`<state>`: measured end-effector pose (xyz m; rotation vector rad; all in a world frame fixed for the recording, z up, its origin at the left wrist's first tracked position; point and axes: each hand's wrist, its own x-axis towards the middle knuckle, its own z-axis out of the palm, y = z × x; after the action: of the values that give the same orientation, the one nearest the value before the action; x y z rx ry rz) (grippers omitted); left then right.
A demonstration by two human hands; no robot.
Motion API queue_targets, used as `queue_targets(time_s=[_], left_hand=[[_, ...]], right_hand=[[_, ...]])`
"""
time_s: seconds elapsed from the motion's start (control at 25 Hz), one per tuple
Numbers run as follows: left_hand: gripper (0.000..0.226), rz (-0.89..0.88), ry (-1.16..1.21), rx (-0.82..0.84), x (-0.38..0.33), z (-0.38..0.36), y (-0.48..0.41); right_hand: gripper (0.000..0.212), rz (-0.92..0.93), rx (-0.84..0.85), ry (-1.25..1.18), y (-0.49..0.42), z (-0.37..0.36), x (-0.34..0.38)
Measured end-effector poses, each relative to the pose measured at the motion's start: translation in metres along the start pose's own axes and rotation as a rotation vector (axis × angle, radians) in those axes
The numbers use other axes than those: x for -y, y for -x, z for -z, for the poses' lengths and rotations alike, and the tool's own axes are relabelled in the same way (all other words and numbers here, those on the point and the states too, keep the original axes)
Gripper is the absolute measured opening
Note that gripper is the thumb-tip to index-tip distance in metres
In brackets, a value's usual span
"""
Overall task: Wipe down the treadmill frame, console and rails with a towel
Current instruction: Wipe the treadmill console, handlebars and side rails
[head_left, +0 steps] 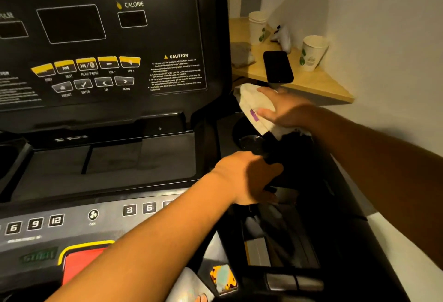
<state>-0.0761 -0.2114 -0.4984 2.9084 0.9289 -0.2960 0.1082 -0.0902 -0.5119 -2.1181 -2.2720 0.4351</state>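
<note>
The right hand (pixel 284 109) holds the towel (pixel 250 106); one finger lies over the top of it and the thumb comes in from below, so the cloth is caught between them; most of the towel sticks out to the left of the hand, and a bit more shows under the palm; the towel is pale with a small purple tag; it sits at the right edge of the big black console (pixel 96 37), just above the round cup holder (pixel 249 141); I cannot tell if it touches the black frame there

The left hand (pixel 247 177) is lower down and nearer; its fingers are curled tight round a black handle (pixel 271 155); this hand is apart from the towel and does not touch it

Down at the bottom of the console there is a red button (pixel 81 263) with a yellow edge

Beside the treadmill a wooden shelf (pixel 318 85) sticks out from the wall; a dark phone (pixel 278 66) lies flat on it, just above the towel; a paper cup (pixel 311 53) stands near the phone
</note>
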Motion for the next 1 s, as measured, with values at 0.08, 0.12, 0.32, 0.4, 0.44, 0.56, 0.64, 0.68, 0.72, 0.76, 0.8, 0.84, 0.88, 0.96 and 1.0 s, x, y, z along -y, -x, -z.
queue_targets(time_s=[0.08, 0.12, 0.32, 0.4, 0.44, 0.56, 0.64, 0.68, 0.72, 0.76, 0.8, 0.84, 0.88, 0.96, 1.0], left_hand=[[0.061, 0.005, 0.009, -0.014, 0.001, 0.000, -0.001], [0.058, 0.007, 0.032, -0.021, 0.002, 0.000, -0.001], [0.050, -0.025, -0.020, -0.001, 0.000, 0.000, -0.001], [0.052, -0.007, -0.024, 0.021, 0.001, 0.000, -0.001], [0.052, 0.004, -0.018, 0.021, 0.001, -0.001, 0.001], [0.053, 0.023, -0.006, 0.006, 0.001, -0.002, 0.003], [0.054, 0.025, -0.006, -0.001, 0.000, -0.004, 0.002], [0.054, 0.025, -0.009, -0.002, -0.001, -0.005, 0.001], [0.054, 0.023, -0.017, -0.006, 0.000, -0.005, 0.000], [0.055, 0.019, -0.022, -0.013, 0.000, -0.005, -0.001], [0.055, 0.015, -0.021, -0.019, 0.000, -0.005, -0.001], [0.054, 0.013, -0.008, -0.027, 0.000, -0.006, -0.002], [0.053, 0.019, 0.013, -0.031, 0.000, -0.007, -0.001], [0.051, 0.032, 0.069, -0.036, 0.002, -0.010, -0.002], [0.050, 0.035, 0.096, -0.041, 0.003, -0.011, -0.001]], right_hand=[[0.074, 0.197, -0.025, 0.104, -0.016, 0.006, 0.013], [0.074, 0.233, -0.062, 0.159, -0.020, 0.004, 0.022], [0.069, 0.197, -0.157, 0.231, -0.036, -0.005, 0.075], [0.076, 0.180, -0.172, 0.130, -0.027, -0.002, 0.055], [0.081, 0.136, -0.157, 0.074, -0.020, -0.001, 0.036], [0.088, -0.141, -0.069, -0.216, 0.024, 0.001, -0.014], [0.090, -0.280, -0.027, -0.357, 0.057, -0.012, -0.033], [0.091, -0.311, -0.031, -0.355, 0.076, -0.021, -0.036], [0.089, -0.328, -0.044, -0.319, 0.097, -0.029, -0.037], [0.086, -0.322, -0.063, -0.247, 0.117, -0.037, -0.035], [0.080, -0.284, -0.065, -0.143, 0.133, -0.042, -0.031], [0.075, -0.236, -0.063, -0.054, 0.143, -0.043, -0.027], [0.073, -0.201, -0.030, 0.017, 0.143, -0.039, -0.027], [0.077, -0.234, -0.049, -0.013, 0.121, -0.032, -0.026], [0.075, -0.244, -0.112, -0.021, 0.099, -0.031, -0.023]])
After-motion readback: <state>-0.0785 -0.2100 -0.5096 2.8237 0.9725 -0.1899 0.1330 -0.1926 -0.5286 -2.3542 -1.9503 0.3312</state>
